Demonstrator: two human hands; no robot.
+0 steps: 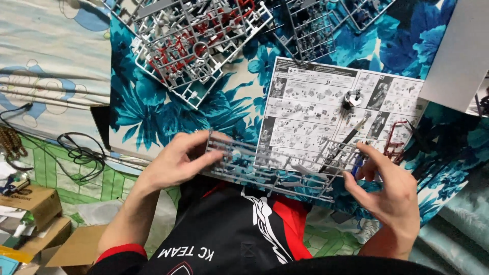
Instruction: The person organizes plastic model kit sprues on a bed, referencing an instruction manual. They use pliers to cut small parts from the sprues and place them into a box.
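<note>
Both hands hold one grey plastic parts frame (277, 170) level over the lap, just in front of the flower-patterned blue cloth (147, 109), so its small pieces face up and can be read against the sheet behind it. The left hand (178, 160) pinches the frame's left edge between thumb and fingers; the right hand (389, 191) grips the right edge with fingers curled, and something thin and blue shows between those fingers, too small to identify. The black-and-white instruction sheet (326, 102) lies flat on the cloth directly beyond the frame, close enough to compare diagrams with parts. A small, partly built piece (351, 99) rests on the sheet, and a dark slender tool (351, 135) lies beside it within easy reach. More frames, grey and red (196, 43), are stacked farther back, out of the way. Black cables (76, 153) trail at left.
</note>
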